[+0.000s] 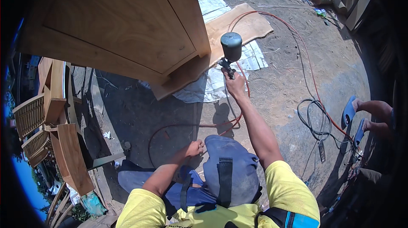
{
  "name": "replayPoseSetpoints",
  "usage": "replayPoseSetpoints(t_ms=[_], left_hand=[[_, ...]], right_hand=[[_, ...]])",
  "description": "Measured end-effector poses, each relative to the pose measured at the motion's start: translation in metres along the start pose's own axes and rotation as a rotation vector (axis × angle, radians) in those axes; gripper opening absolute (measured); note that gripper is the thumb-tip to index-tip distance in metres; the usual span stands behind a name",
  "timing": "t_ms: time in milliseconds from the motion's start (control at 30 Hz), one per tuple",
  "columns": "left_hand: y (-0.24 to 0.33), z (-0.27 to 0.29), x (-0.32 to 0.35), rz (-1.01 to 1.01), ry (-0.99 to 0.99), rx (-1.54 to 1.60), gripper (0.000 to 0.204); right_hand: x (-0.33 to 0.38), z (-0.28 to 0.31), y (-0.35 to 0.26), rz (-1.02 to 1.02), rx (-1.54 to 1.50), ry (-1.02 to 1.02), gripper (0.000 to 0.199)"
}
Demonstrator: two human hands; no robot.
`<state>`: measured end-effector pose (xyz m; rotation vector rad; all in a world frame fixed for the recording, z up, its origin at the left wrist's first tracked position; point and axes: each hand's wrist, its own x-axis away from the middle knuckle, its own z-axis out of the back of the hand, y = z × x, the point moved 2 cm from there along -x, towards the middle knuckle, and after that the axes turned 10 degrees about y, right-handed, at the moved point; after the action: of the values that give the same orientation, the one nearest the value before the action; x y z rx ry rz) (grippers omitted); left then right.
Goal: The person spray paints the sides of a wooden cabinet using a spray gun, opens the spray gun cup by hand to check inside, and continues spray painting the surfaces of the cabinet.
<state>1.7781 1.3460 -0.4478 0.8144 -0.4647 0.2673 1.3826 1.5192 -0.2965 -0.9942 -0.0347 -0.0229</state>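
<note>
This is an open-air furniture workshop on sunlit bare dirt ground (297, 79). Just beyond the right hand (235, 85), which grips a spray gun (230, 52), stands a large unfinished wooden cabinet (119, 24) on boards and plastic sheeting (250, 56). An orange air hose (306, 66) snakes past that hand, and slatted wooden chairs (32, 128) stand well off to the left of the left hand (193, 148).

R arm: stretched fwd, nearly straight | right hand (235, 84): fingers closed in a grip, wrist raised | L arm: bent at elbow | left hand (193, 147): low by knee, fingers curled
</note>
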Motion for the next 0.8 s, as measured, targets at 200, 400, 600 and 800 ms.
replayPoseSetpoints(t_ms=[200,400,600,800], left_hand=[[0.088,0.130,-0.006,-0.115,-0.153,-0.122,0.029],[0.167,0.242,0.028,-0.090,0.081,-0.232,0.028],[0.180,0.281,0.073,-0.089,0.376,-0.246,0.028],[0.173,0.307,0.099,0.022,0.481,-0.240,0.029]], right_hand=[[0.003,0.092,-0.068,0.260,-0.102,0.086,0.043],[0.014,0.190,-0.190,0.383,-0.230,0.053,0.032],[0.019,0.253,-0.285,0.656,-0.282,0.261,0.025],[0.017,0.298,-0.361,0.778,-0.272,0.406,0.039]])
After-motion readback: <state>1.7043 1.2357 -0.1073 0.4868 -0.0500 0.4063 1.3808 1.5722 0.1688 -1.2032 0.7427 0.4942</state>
